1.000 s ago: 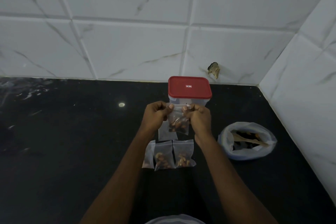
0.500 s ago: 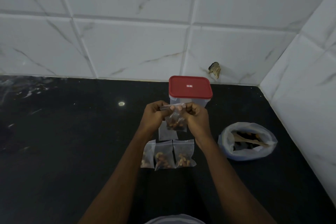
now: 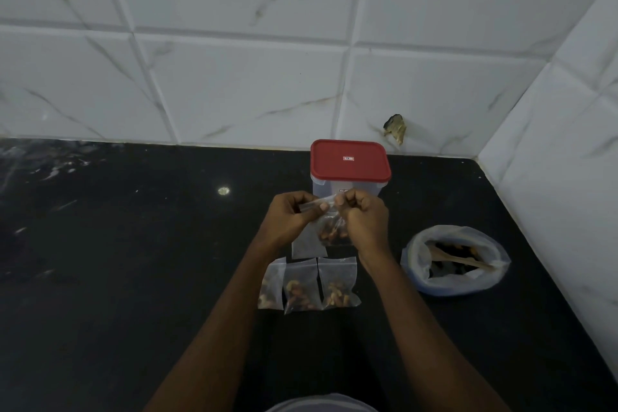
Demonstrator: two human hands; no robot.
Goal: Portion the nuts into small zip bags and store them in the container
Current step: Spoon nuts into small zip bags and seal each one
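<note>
Both hands hold one small zip bag [image 3: 331, 231] with nuts in its bottom, just above the black counter. My left hand [image 3: 290, 218] pinches the left end of the bag's top strip, and my right hand [image 3: 365, 215] pinches the right part. Behind them stands a clear container [image 3: 349, 174] with its red lid on. Three filled zip bags [image 3: 302, 284] lie side by side nearer to me. An empty flat bag [image 3: 305, 244] lies under my hands.
A large plastic bag of nuts [image 3: 455, 260] with a wooden spoon [image 3: 463, 259] in it sits to the right. White tiled walls [image 3: 551, 130] close the back and right side. The black counter [image 3: 117, 261] stretches left.
The held bag has risen slightly and its top strip is now stretched flatter between my fingers. My left thumb has slid along the strip.
</note>
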